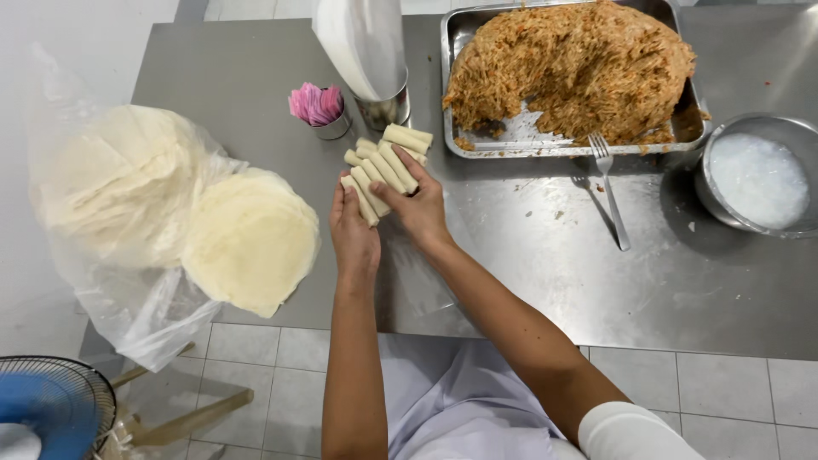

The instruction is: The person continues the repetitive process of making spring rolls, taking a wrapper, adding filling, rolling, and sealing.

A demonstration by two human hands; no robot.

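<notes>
— At the far left, what do you have?

— Low in the corner I see a blue fan (47, 409), cut off by the edge. Above it, a clear plastic bag (128, 298) holds two stacks of round pale wrappers (251, 238); the back stack is blurred by the plastic, so I cannot count sheets.

— And the hands?

— My left hand (354, 238) and right hand (420, 209) are both closed around a bundle of rolled spring rolls (383, 170) on the steel table (528, 255). The left cups the near ends, the right wraps over the side. The rolls lie side by side, long axes running from near-left to far-right, pointing towards the tray. I count about eight; some are hidden under the fingers, so that is not sure.

— Behind them?

— One small cup of pink strips (318, 106) and one tall metal cup (383, 106) with a white sheet in it, its top cut off.

— Further right?

— One metal tray (528, 140) heaped with orange-brown filling (571, 64), one fork (612, 192) with its tines towards the tray, and one bowl of white liquid (758, 179), partly out of view.
</notes>
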